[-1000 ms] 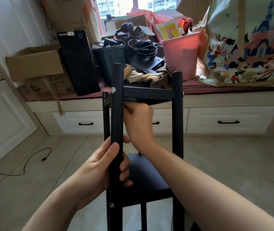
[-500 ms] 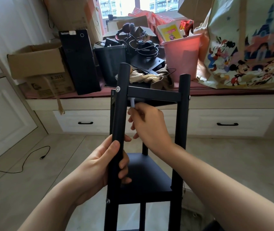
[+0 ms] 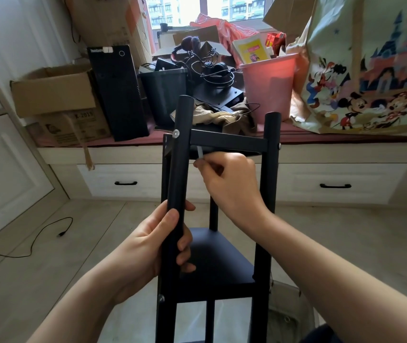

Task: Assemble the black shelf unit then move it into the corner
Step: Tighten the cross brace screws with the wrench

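Black metal shelf unit (image 3: 218, 258) upright on floor, before cluttered window bench (image 3: 346, 149).
Left hand (image 3: 153, 246) wrapped round front-left post; right hand (image 3: 227, 179) pinching small pale tool (image 3: 200, 154), possibly hex key, under top crossbar.

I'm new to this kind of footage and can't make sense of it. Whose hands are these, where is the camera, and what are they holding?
The camera sits on a person's head, looking forward and down at their own hands. The left hand grips a front post of a black shelf unit. The right hand pinches a small pale tool, probably a hex key, just under the top shelf. Behind, a window bench holds a cardboard box, a computer tower and a pink bucket.
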Tool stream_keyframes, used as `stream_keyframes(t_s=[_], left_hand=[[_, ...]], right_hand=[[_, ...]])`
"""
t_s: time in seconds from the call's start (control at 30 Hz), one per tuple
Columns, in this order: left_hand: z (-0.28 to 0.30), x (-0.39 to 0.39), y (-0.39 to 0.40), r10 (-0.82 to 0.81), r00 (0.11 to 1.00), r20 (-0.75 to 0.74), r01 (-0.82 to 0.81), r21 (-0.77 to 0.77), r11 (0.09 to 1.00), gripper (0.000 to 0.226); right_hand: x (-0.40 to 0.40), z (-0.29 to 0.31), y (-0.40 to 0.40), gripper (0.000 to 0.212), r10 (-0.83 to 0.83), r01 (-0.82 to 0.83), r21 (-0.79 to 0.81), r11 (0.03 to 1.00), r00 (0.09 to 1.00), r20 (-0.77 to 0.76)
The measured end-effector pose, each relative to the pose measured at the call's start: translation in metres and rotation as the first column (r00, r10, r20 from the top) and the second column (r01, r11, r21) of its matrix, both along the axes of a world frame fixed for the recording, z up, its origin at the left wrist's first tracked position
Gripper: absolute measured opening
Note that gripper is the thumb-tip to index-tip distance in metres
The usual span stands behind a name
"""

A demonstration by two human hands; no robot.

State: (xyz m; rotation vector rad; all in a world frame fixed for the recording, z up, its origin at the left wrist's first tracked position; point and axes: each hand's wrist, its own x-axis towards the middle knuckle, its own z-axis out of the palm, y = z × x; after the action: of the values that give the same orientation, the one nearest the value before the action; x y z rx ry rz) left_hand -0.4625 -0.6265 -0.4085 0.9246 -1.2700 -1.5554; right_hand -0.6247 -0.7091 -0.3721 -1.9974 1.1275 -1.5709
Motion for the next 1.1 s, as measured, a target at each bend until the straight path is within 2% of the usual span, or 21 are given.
stream_keyframes(t_s=[0.17,0.43,0.63,0.77,0.9,1.1], left_hand=[[0.002,0.0,0.001,0.008,1.0,0.0,-0.008,0.007,1.0,0.04],[0.003,-0.003,0.002,0.012,1.0,-0.015,-0.012,0.016,1.0,0.039],[-0.001,0.001,0.001,0.005,1.0,-0.015,-0.005,0.019,1.0,0.037],[-0.003,0.005,0.0,-0.021,1.0,-0.019,0.021,0.023,1.0,0.044],[-0.004,0.005,0.0,-0.045,0.999,-0.026,0.046,0.021,0.999,0.055],[-0.003,0.006,-0.001,-0.051,0.998,-0.032,0.052,0.018,0.999,0.054]], right_hand=[[0.002,0.002,0.0,0.022,-0.018,0.018,-0.083,0.996,1.0,-0.004],[0.009,-0.001,-0.002,0.021,-0.004,0.004,-0.024,1.0,1.0,0.03],[0.025,-0.009,-0.01,0.025,0.008,-0.003,-0.047,0.999,0.993,0.116],[0.036,-0.013,-0.019,0.03,0.005,0.017,-0.109,0.994,0.981,0.193],[0.044,-0.012,-0.023,0.026,0.011,0.03,-0.156,0.987,0.966,0.257],[0.047,-0.013,-0.022,0.019,0.019,0.016,-0.143,0.99,0.97,0.244]])
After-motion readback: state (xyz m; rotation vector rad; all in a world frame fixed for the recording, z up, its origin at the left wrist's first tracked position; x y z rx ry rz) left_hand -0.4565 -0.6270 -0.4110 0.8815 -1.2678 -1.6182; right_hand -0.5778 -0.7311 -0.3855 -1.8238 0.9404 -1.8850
